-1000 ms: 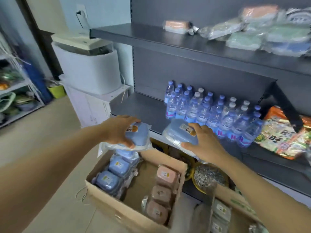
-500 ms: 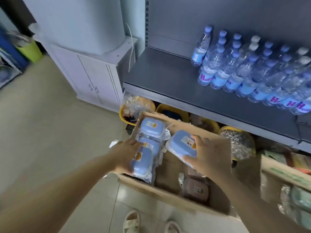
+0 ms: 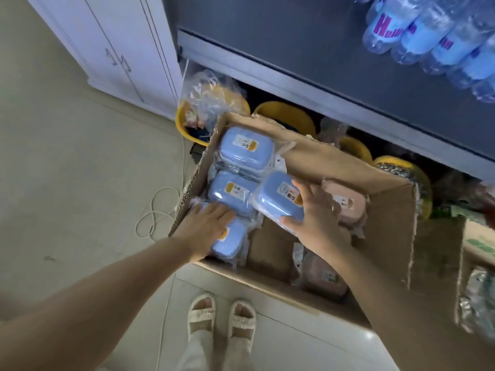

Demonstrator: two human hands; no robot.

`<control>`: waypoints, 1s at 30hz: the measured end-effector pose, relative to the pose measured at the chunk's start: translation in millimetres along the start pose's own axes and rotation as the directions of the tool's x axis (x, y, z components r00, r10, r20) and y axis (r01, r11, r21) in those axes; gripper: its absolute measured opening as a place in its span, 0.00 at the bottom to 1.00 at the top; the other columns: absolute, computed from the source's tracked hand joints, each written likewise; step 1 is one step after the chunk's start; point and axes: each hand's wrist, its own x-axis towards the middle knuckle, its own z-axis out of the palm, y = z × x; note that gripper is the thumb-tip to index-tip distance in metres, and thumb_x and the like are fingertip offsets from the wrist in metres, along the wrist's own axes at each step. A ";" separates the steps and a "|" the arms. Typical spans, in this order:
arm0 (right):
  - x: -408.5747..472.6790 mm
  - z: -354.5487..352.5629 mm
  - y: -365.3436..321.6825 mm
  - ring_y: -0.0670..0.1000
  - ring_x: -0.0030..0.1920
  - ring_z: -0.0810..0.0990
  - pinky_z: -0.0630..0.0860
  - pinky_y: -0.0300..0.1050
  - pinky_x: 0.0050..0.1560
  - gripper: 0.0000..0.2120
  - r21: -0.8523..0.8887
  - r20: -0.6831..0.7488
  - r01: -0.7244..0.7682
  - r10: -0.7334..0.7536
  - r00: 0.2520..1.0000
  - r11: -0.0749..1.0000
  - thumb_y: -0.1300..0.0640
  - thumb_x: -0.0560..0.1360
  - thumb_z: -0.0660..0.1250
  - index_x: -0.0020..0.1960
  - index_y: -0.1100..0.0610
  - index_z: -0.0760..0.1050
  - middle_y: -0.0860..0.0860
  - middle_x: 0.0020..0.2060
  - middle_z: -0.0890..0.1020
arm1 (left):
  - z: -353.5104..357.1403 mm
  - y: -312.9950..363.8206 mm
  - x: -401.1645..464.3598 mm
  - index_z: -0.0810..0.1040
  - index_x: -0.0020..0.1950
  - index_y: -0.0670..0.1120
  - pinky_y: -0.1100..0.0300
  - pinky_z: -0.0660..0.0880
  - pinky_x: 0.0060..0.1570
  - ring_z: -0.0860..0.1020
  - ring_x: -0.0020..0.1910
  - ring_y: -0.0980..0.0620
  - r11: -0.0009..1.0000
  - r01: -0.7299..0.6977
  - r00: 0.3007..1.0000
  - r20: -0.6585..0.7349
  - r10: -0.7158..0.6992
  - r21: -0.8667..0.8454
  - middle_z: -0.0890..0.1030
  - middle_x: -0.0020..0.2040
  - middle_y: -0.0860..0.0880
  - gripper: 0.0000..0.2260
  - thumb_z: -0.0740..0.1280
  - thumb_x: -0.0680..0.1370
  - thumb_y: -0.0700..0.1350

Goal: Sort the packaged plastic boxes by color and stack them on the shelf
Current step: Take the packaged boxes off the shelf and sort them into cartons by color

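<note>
Both my hands have dropped into the brown cardboard carton [image 3: 348, 167]: left hand [image 3: 205, 226] rests flat-fingered on a wrapped blue plastic box [image 3: 227, 243], right hand [image 3: 313, 218] grips another blue wrapped box [image 3: 276, 199].

Soft, even daylight fills the scene, brightest on the pale floor [image 3: 67, 183]. The space under the shelf [image 3: 308, 49] lies in deep shadow. Water bottles [image 3: 434, 36] at the upper right are smeared and stretched by wide-angle distortion. The right edge blurs, and plastic wrapping shows faint glare.

Water bottles [image 3: 439, 41] are seen far above the grip; yellow tubs [image 3: 286, 116] lie just beyond it, a white cable [image 3: 155, 210] left, sandalled feet [image 3: 222, 317] below.
</note>
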 end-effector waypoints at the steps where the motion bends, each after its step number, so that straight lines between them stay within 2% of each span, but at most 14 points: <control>1: 3.0 7.3 -3.3 0.54 0.66 0.64 0.59 0.57 0.68 0.35 0.026 -0.007 0.031 -0.031 1.000 0.999 0.48 0.71 0.70 0.73 0.46 0.59 0.48 0.62 0.68 | 6.4 -2.3 -2.2 0.68 0.65 0.45 0.46 0.76 0.53 0.76 0.57 0.43 1.000 -0.024 0.998 -0.066 0.023 -0.009 0.76 0.59 0.45 0.34 0.77 0.61 0.41; 2: 6.1 13.7 -7.5 0.54 0.66 0.65 0.60 0.57 0.67 0.34 0.052 -0.017 0.065 -0.064 0.998 0.997 0.48 0.70 0.71 0.72 0.46 0.60 0.48 0.62 0.68 | 12.3 -5.2 -4.4 0.71 0.62 0.44 0.45 0.78 0.47 0.79 0.53 0.42 0.998 -0.034 0.991 -0.129 0.028 -0.044 0.78 0.55 0.44 0.36 0.79 0.57 0.40; 3: 9.4 19.7 -12.7 0.53 0.65 0.66 0.61 0.58 0.67 0.34 0.077 -0.025 0.095 -0.093 0.995 0.993 0.49 0.70 0.71 0.72 0.47 0.61 0.48 0.61 0.69 | 17.9 -8.0 -5.8 0.72 0.61 0.43 0.45 0.79 0.45 0.79 0.52 0.42 0.996 -0.047 0.987 -0.160 0.033 -0.080 0.79 0.54 0.43 0.37 0.80 0.54 0.41; 5: 17.7 32.0 -24.1 0.53 0.64 0.68 0.63 0.60 0.66 0.33 0.114 -0.045 0.142 -0.137 0.989 0.983 0.50 0.68 0.72 0.70 0.47 0.63 0.48 0.61 0.70 | 23.7 -12.3 -10.5 0.71 0.63 0.42 0.45 0.78 0.52 0.77 0.57 0.42 0.992 -0.068 0.985 -0.164 0.049 -0.108 0.78 0.58 0.43 0.42 0.82 0.53 0.49; 7: 28.2 43.5 -35.7 0.53 0.64 0.68 0.64 0.60 0.65 0.32 0.116 -0.063 0.171 -0.164 0.984 0.979 0.50 0.67 0.73 0.68 0.48 0.64 0.47 0.61 0.70 | 26.8 -16.2 -15.5 0.71 0.64 0.42 0.50 0.77 0.55 0.73 0.60 0.43 0.986 -0.066 0.982 -0.184 0.038 -0.150 0.76 0.60 0.42 0.39 0.79 0.58 0.54; 10: 45.3 57.3 -50.6 0.54 0.64 0.68 0.65 0.57 0.64 0.31 0.052 -0.073 0.201 -0.198 0.978 0.978 0.49 0.66 0.73 0.66 0.49 0.66 0.48 0.60 0.72 | 26.6 -21.5 -23.2 0.72 0.63 0.41 0.55 0.79 0.47 0.69 0.59 0.45 0.972 -0.029 0.975 -0.221 -0.024 -0.234 0.74 0.59 0.42 0.30 0.77 0.64 0.46; 14: 59.4 67.6 -66.3 0.57 0.62 0.69 0.71 0.53 0.58 0.30 -0.105 -0.101 0.233 -0.244 0.965 0.967 0.49 0.65 0.76 0.63 0.53 0.69 0.53 0.60 0.73 | 25.7 -25.1 -27.8 0.71 0.60 0.44 0.57 0.78 0.26 0.68 0.56 0.47 0.963 0.007 0.964 -0.254 -0.079 -0.271 0.70 0.58 0.45 0.29 0.77 0.62 0.40; 17: 60.9 76.2 -68.5 0.62 0.64 0.68 0.75 0.57 0.56 0.31 -0.132 -0.087 0.262 -0.275 0.958 0.956 0.51 0.62 0.79 0.61 0.56 0.72 0.59 0.62 0.70 | 26.1 -26.4 -26.0 0.72 0.58 0.44 0.56 0.77 0.23 0.68 0.56 0.47 0.968 0.033 0.966 -0.242 -0.095 -0.248 0.73 0.57 0.44 0.29 0.77 0.60 0.41; 19: 56.6 79.6 -64.6 0.63 0.64 0.67 0.74 0.59 0.58 0.31 -0.138 -0.078 0.296 -0.309 0.948 0.945 0.51 0.64 0.78 0.64 0.56 0.71 0.61 0.63 0.69 | 25.0 -25.9 -25.3 0.73 0.58 0.44 0.57 0.76 0.23 0.68 0.55 0.47 0.973 0.045 0.966 -0.240 -0.101 -0.227 0.75 0.56 0.44 0.28 0.78 0.60 0.42; 23: 49.7 78.4 -52.8 0.65 0.63 0.69 0.71 0.60 0.62 0.33 -0.296 -0.009 0.387 -0.407 0.913 0.874 0.51 0.69 0.73 0.70 0.58 0.67 0.63 0.64 0.70 | 26.4 -24.5 -24.6 0.73 0.57 0.44 0.58 0.76 0.23 0.69 0.54 0.47 0.975 0.071 0.967 -0.223 -0.119 -0.213 0.76 0.54 0.44 0.29 0.78 0.58 0.42; 25: 48.1 70.7 -52.9 0.65 0.68 0.64 0.64 0.59 0.68 0.36 -0.350 0.089 0.398 -0.393 0.915 0.848 0.48 0.72 0.70 0.74 0.56 0.60 0.61 0.70 0.64 | 15.1 -19.1 -22.4 0.74 0.58 0.45 0.58 0.77 0.27 0.72 0.56 0.47 0.976 0.122 0.977 -0.152 -0.150 -0.180 0.75 0.56 0.45 0.30 0.78 0.58 0.44; 27: 45.4 58.4 -54.8 0.62 0.74 0.53 0.54 0.56 0.73 0.36 -0.321 0.173 0.386 -0.348 0.922 0.865 0.45 0.76 0.63 0.77 0.53 0.51 0.57 0.75 0.55 | -1.2 -11.4 -19.2 0.67 0.68 0.46 0.56 0.77 0.46 0.67 0.66 0.47 0.972 0.197 0.979 -0.025 -0.201 -0.129 0.68 0.66 0.47 0.30 0.73 0.69 0.45; 28: 42.1 49.2 -56.6 0.60 0.75 0.50 0.51 0.54 0.74 0.35 -0.302 0.179 0.375 -0.334 0.925 0.877 0.45 0.77 0.62 0.77 0.52 0.49 0.55 0.76 0.53 | -8.4 -9.3 -18.8 0.61 0.72 0.47 0.57 0.73 0.56 0.63 0.70 0.48 0.971 0.213 0.977 0.031 -0.211 -0.105 0.63 0.70 0.48 0.30 0.70 0.73 0.45; 30: 32.0 27.0 -60.0 0.58 0.75 0.50 0.52 0.52 0.74 0.34 -0.267 0.151 0.346 -0.316 0.937 0.899 0.46 0.77 0.62 0.77 0.54 0.51 0.53 0.76 0.54 | -31.9 -4.7 -18.6 0.56 0.74 0.47 0.56 0.68 0.63 0.59 0.72 0.49 0.966 0.233 0.970 0.099 -0.223 -0.110 0.58 0.73 0.49 0.30 0.66 0.76 0.46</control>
